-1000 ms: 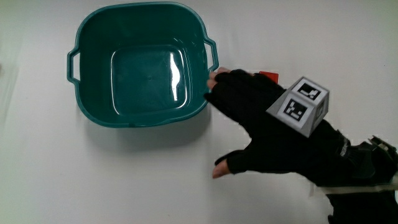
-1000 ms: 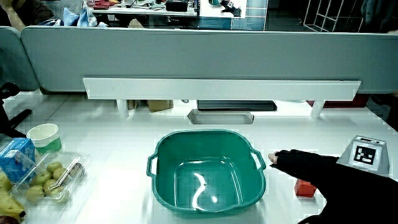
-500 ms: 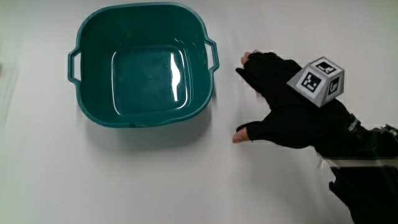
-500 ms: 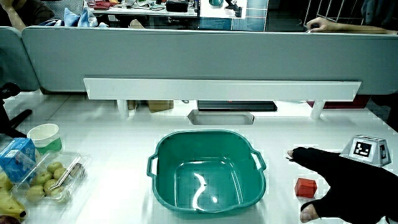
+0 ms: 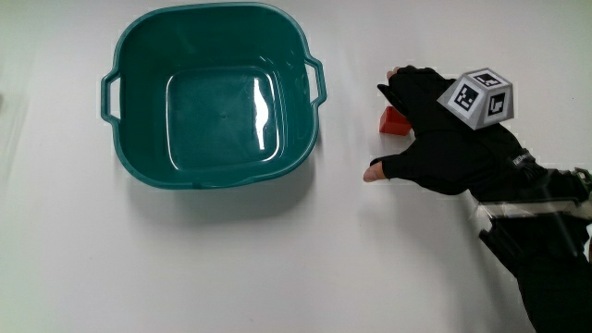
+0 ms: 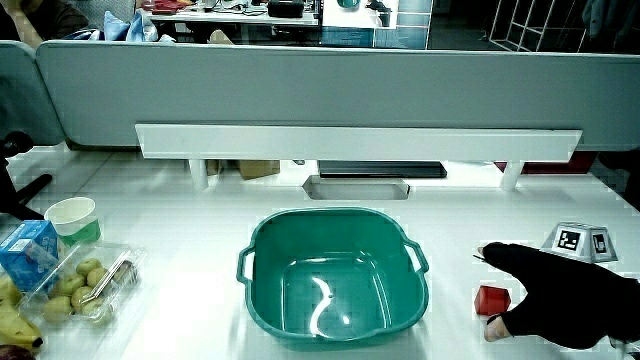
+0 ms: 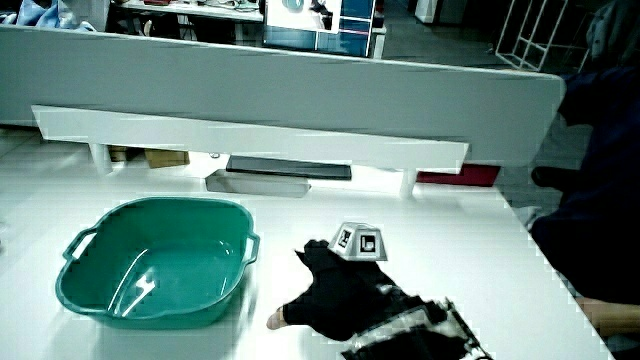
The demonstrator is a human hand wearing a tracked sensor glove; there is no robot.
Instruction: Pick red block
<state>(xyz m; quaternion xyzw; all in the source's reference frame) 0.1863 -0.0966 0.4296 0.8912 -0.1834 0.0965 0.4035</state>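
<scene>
**Gloved hand arched over the red block beside an empty basin**

The hand (image 5: 444, 148) sits on the white table (image 5: 231, 268) just beside the teal basin (image 5: 139, 171), with its fingers (image 5: 407, 85) and thumb reaching either side of the red block (image 5: 395, 121). The block stands on the table between the basin's near handle and the palm, partly tucked under the glove; in a side view it shows as a small red cube (image 6: 492, 299) right against the hand (image 6: 560, 305). The fingers are loosely spread and bent around it, thumb tip on the table, but I see no firm grip: the block rests on the surface, not lifted. The patterned cube (image 5: 479, 97) rides on the back of the glove.

The basin holds nothing but a glint of light on its bottom; both side views show it bare inside (image 7: 150, 275).

In a side view, at the table's edge well apart from the hand, a clear plastic box (image 6: 85, 285) holds small green fruits, with a paper cup (image 6: 72, 218) and a blue carton (image 6: 25, 252) near it
</scene>
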